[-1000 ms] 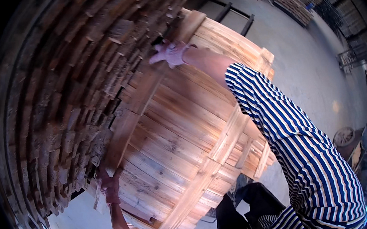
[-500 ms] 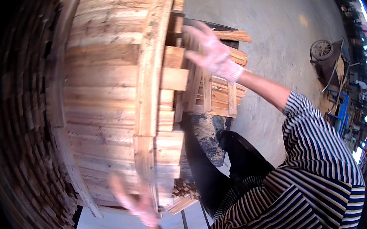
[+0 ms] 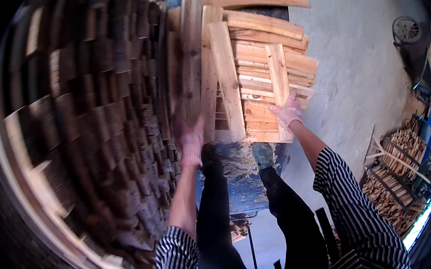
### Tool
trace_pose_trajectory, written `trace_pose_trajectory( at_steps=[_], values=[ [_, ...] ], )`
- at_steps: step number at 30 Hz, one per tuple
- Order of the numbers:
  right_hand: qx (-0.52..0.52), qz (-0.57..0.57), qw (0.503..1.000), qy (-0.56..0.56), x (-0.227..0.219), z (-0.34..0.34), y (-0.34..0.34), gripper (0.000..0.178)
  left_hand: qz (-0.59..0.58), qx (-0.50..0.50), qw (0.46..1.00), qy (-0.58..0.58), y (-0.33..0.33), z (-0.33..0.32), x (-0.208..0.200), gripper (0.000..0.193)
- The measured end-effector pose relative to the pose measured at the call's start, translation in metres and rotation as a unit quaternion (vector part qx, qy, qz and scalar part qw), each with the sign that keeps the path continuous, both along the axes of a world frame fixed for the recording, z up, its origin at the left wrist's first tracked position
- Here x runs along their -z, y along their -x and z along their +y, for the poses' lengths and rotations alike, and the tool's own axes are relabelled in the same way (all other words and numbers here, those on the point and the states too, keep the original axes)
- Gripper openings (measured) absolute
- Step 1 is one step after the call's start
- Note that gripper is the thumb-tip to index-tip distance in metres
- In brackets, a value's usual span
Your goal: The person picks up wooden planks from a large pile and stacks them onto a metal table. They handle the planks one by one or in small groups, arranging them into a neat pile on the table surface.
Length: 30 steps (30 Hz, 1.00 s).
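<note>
- Between the two hands stands a wooden pallet [image 3: 230, 70], tipped up on edge; its lower end rests on a worn blue tabletop [image 3: 241, 176] just ahead of the person's legs.
- Left hand [image 3: 191, 142], pink-gloved and motion-blurred, is on the pallet's lower left edge beside a tall stack of sawn boards [image 3: 100, 136]; whether its fingers are curled round a slat I cannot tell.
- Right hand [image 3: 288, 112], also gloved, wraps round the lower end of an upright slat [image 3: 279, 88] on the pallet's right side, fingers closed on it.
- Judged from this, the step in hand is steadying or shifting the raised pallet on the tabletop. The next move calls for a firm hold on both sides and keeping the bottom edge from slipping off the blue surface, since the weight sits high above the hands.
- Beyond the right hand lies bare grey concrete floor [image 3: 355, 67], with a small wheel [image 3: 406, 29] farther off and a rack of wood offcuts [image 3: 396, 178] low to the right.
- Daylight comes in at the far right rim.
</note>
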State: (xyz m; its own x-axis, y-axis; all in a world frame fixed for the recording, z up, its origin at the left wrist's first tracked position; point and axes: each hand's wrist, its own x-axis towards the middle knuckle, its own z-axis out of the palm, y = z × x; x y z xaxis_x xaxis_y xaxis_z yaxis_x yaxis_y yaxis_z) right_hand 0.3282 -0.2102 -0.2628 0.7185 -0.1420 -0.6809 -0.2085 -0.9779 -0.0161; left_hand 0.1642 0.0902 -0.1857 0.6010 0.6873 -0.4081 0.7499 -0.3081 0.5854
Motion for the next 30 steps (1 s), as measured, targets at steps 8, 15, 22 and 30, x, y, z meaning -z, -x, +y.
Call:
trace_pose_trajectory(
  at_steps=[8, 15, 22, 30],
  values=[
    [0.125, -0.083, 0.97, -0.194, 0.031, 0.023, 0.042, 0.099, 0.204, -0.008, 0.962, -0.183, -0.056, -0.011, 0.086, 0.091],
    [0.062, -0.133, 0.984, -0.104, 0.02, 0.174, 0.076, 0.119, 0.124, -0.003, 0.986, -0.109, -0.065, 0.003, 0.08, 0.071],
    [0.237, 0.107, 0.842, -0.473, 0.039, 0.089, 0.039, 0.108, 0.135, -0.078, 0.988, -0.021, -0.073, -0.047, 0.073, 0.054],
    [0.092, 0.01, 0.93, -0.355, 0.033, 0.092, 0.006, 0.123, -0.002, -0.025, 0.978, 0.206, 0.015, -0.108, 0.096, 0.065]
  ],
)
